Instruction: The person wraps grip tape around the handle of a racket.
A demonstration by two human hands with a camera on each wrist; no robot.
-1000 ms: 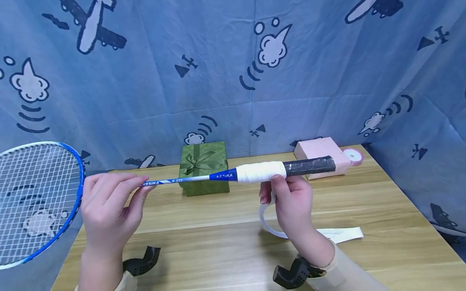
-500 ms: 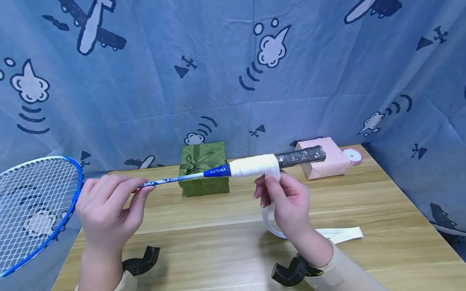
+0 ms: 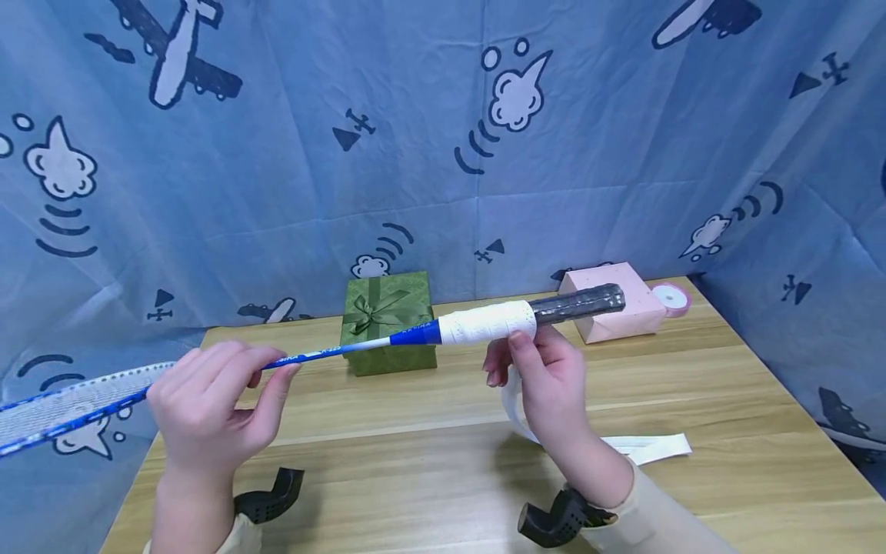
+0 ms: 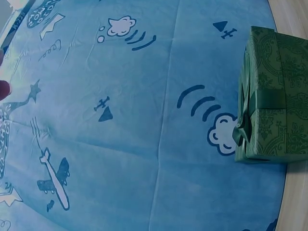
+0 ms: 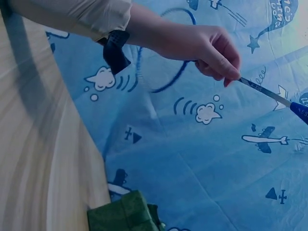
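Green gift box [image 3: 387, 321], pink box [image 3: 612, 302], ribbon spool [image 3: 671, 297]

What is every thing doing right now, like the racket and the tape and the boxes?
racket: held in the air over the table, strings edge-on.
white grip tape: partly wound on the handle, tail hanging to the table.
left hand: pinches the thin shaft.
right hand: holds the tape at the handle.
green gift box: closed, bow on top.
pink box: closed, on the table.
ribbon roll: lying beside the pink box.
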